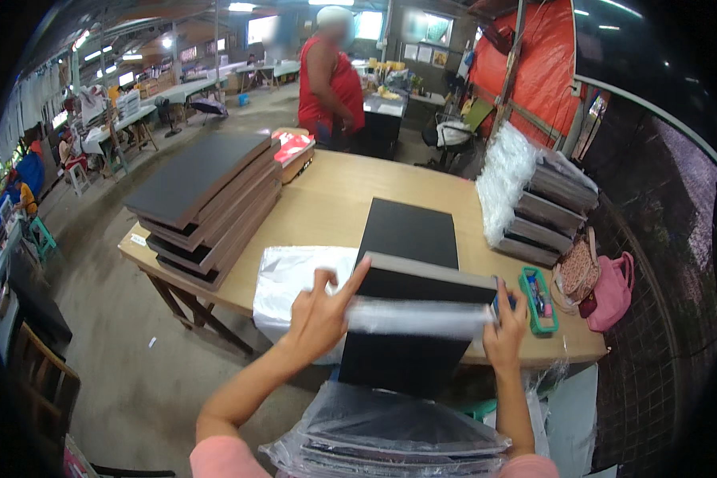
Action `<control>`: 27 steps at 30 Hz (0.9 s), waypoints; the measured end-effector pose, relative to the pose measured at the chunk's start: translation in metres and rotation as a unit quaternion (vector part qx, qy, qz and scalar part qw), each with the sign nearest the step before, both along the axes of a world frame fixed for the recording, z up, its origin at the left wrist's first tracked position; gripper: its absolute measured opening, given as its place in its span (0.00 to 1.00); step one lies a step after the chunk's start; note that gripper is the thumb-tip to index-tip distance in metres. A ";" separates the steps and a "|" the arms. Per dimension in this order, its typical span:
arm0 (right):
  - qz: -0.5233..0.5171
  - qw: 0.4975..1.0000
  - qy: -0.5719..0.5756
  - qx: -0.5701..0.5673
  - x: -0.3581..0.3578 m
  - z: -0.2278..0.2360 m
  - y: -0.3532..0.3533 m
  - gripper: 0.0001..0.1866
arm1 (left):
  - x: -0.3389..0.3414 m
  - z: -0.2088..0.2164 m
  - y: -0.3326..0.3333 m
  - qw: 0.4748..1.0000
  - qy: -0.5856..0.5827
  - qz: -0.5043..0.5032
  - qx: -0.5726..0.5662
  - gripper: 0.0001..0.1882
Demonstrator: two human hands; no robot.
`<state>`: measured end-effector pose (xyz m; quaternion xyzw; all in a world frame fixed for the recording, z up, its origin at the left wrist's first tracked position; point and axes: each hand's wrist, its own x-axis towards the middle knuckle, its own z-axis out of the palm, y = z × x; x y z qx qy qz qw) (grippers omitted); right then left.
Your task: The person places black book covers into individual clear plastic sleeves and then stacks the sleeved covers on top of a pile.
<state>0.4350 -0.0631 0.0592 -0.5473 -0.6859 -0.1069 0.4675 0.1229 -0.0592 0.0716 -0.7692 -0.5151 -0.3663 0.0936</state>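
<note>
A flat black box (430, 284) with a grey edge stands tilted between my two hands over the table's near side. My left hand (320, 317) grips its left end, the index finger reaching along the corner. At the other end my right hand (505, 328) closes on it, with a small dark blue thing at the fingers that I cannot make out. A whitish translucent band (422, 319), smeared by motion, crosses below the grey edge. Behind lies a black panel (410, 231) on the table. Clear plastic-wrapped dark boxes (390, 426) are stacked close to me.
Brown-sided black boxes (199, 171) form a stack on the wooden table (338, 187)'s left. Plastic-wrapped boxes (543, 209) stand at the right, near a green basket (539, 299) and pink bag (611, 291). White plastic sheeting (299, 275) lies left. A person in red (327, 84) stands beyond.
</note>
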 end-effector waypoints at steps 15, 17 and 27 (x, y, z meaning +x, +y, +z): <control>0.316 0.560 0.617 -0.454 0.071 -0.051 -0.042 0.20 | -0.041 -0.025 0.014 0.464 -0.476 -0.258 -0.701 0.14; 0.305 0.506 0.697 -0.406 0.059 -0.078 -0.059 0.23 | -0.058 -0.058 0.012 0.377 -0.518 -0.323 -0.696 0.13; 0.338 0.584 0.695 -0.249 0.028 -0.064 -0.093 0.23 | -0.040 -0.008 -0.070 0.381 -0.705 -0.416 -0.429 0.10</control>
